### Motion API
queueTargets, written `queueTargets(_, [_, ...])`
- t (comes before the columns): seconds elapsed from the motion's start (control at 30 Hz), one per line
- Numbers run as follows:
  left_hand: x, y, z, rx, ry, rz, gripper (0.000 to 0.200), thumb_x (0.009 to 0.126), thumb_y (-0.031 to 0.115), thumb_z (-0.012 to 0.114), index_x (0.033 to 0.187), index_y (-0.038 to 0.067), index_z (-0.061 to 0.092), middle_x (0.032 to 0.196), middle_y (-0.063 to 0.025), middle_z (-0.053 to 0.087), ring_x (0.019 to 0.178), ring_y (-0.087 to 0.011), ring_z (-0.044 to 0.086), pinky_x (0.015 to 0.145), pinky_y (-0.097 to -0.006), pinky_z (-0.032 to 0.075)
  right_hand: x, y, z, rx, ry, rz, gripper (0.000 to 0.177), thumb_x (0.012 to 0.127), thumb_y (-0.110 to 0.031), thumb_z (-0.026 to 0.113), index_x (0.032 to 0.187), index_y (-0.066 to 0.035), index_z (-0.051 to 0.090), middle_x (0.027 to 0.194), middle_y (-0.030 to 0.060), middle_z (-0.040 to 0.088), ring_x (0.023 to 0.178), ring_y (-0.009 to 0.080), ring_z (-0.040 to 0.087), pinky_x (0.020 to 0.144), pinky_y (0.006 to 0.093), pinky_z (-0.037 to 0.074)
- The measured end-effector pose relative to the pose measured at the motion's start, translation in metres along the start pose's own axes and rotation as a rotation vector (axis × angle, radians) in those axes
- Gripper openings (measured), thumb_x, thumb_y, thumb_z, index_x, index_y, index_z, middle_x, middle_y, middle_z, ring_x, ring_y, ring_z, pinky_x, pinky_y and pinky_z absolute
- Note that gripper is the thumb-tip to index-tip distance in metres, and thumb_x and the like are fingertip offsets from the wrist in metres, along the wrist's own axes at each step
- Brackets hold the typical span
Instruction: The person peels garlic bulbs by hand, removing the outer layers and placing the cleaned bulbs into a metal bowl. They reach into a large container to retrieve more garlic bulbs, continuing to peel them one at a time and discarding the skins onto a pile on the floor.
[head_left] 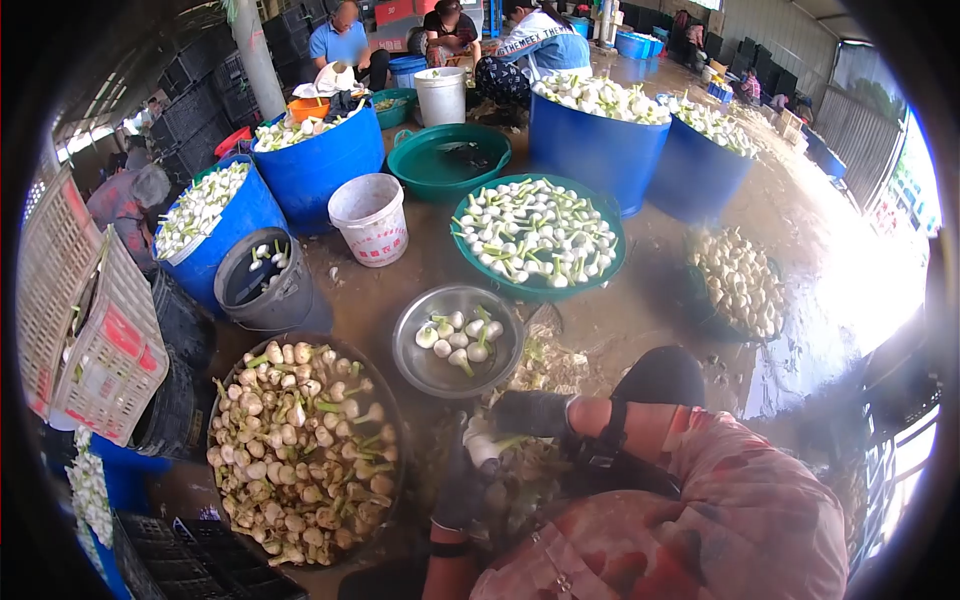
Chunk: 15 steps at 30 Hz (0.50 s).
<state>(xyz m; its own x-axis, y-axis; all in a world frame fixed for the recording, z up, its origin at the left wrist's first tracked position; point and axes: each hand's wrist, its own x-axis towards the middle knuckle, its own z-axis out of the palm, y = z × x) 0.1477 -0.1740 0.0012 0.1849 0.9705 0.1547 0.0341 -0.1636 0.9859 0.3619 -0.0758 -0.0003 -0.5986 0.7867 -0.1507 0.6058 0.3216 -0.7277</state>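
My left hand (462, 480), in a dark glove, is at the bottom centre, closed around a white garlic bulb (484, 447). My right hand (530, 412), also dark-gloved, reaches in from the right beside the same bulb; its fingers are too dark and blurred to make out. Just beyond them, a metal bowl (457, 374) holds several clean white bulbs. To the left, a wide dark tub (393, 455) is full of brownish, unpeeled bulbs. Peelings (545, 365) lie on the floor right of the bowl.
A green basin (533, 291) of white bulbs stands ahead, near a white bucket (373, 245), a dark bucket (285, 312) and blue tubs (600, 150). Brownish bulbs (740, 280) are heaped at right. Crates (115, 360) stand at left. Several people sit farther back.
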Motion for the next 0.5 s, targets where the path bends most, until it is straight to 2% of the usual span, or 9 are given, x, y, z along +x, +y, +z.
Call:
queueTargets(0.03, [0.000,-0.013,-0.002,-0.027,0.031,-0.002,0.085,0.087,0.028,0.073,0.153,0.003,0.026,0.136,-0.0129,0.052,0.120,-0.0238,0.054,0.100,-0.0341,0.047,-0.012,-0.038,-0.032,-0.022,0.104,0.058,0.055,0.089,-0.044,0.067,0.127,-0.005,0.057,0.121,0.0235,0.062,0.113,0.0394,0.059,0.100,0.0442,0.046])
queueTargets(0.07, [0.000,-0.024,-0.008,-0.100,0.044,-0.051,0.083,0.087,0.028,0.072,0.153,0.003,0.027,0.136,-0.0126,0.051,0.119,-0.0229,0.055,0.097,-0.0334,0.049,-0.018,-0.070,-0.071,-0.060,0.149,0.023,0.064,0.088,-0.045,0.069,0.133,-0.003,0.052,0.122,0.0248,0.060,0.115,0.0410,0.057,0.104,0.0437,0.044])
queueTargets(0.1, [0.000,-0.035,-0.014,-0.180,0.063,-0.099,0.081,0.088,0.027,0.071,0.152,0.004,0.027,0.135,-0.0122,0.051,0.117,-0.0220,0.055,0.094,-0.0327,0.051,-0.016,-0.066,-0.089,-0.212,0.365,-0.114,0.068,0.087,-0.042,0.071,0.135,0.000,0.050,0.124,0.0261,0.058,0.118,0.0426,0.055,0.104,0.0444,0.044])
queueTargets(0.13, [-0.003,-0.040,-0.015,-0.263,0.083,-0.151,0.080,0.089,0.027,0.070,0.152,0.004,0.027,0.135,-0.0119,0.051,0.115,-0.0211,0.056,0.090,-0.0320,0.053,-0.031,-0.106,-0.123,-0.182,0.488,-0.137,0.075,0.084,-0.038,0.075,0.139,0.003,0.044,0.126,0.0264,0.056,0.122,0.0413,0.053,0.105,0.0434,0.042])
queueTargets(0.17, [0.000,-0.005,-0.006,-0.310,0.240,-0.130,0.069,0.091,0.021,0.064,0.150,0.004,0.032,0.133,-0.0110,0.050,0.111,-0.0197,0.057,0.082,-0.0308,0.056,-0.048,-0.134,-0.149,-0.104,0.583,-0.191,0.081,0.082,-0.035,0.079,0.141,0.004,0.040,0.133,0.0255,0.053,0.125,0.0378,0.053,0.107,0.0422,0.041])
queueTargets(0.2, [-0.003,-0.014,-0.007,-0.382,0.269,-0.166,0.068,0.091,0.019,0.063,0.149,0.004,0.032,0.133,-0.0113,0.050,0.112,-0.0204,0.057,0.083,-0.0312,0.056,-0.068,-0.166,-0.176,-0.143,0.688,-0.293,0.089,0.079,-0.036,0.082,0.144,0.005,0.036,0.138,0.0237,0.049,0.127,0.0344,0.052,0.110,0.0419,0.038])
queueTargets(0.27, [-0.004,-0.024,-0.011,-0.521,0.331,-0.190,0.064,0.090,0.015,0.062,0.147,0.004,0.035,0.132,-0.0115,0.052,0.113,-0.0217,0.058,0.084,-0.0319,0.056,-0.102,-0.209,-0.209,-0.302,0.807,-0.462,0.089,0.079,-0.036,0.082,0.144,0.005,0.036,0.139,0.0238,0.049,0.128,0.0345,0.051,0.110,0.0421,0.038])
queueTargets(0.4, [0.001,-0.013,-0.003,-0.650,0.446,-0.208,0.059,0.090,0.017,0.062,0.143,0.004,0.040,0.131,-0.0113,0.054,0.114,-0.0221,0.058,0.086,-0.0319,0.055,-0.138,-0.241,-0.230,-0.676,0.714,-0.598,0.090,0.079,-0.037,0.082,0.144,0.005,0.036,0.139,0.0240,0.049,0.128,0.0348,0.051,0.111,0.0423,0.037])
queueTargets(0.5, [-0.004,-0.056,-0.002,-0.570,0.514,-0.224,0.055,0.090,0.020,0.064,0.139,0.004,0.044,0.129,-0.0112,0.056,0.109,-0.0211,0.060,0.081,-0.0324,0.057,-0.133,-0.243,-0.228,-0.820,0.560,-0.620,0.090,0.079,-0.038,0.081,0.144,0.005,0.036,0.139,0.0242,0.049,0.128,0.0350,0.051,0.111,0.0425,0.037])
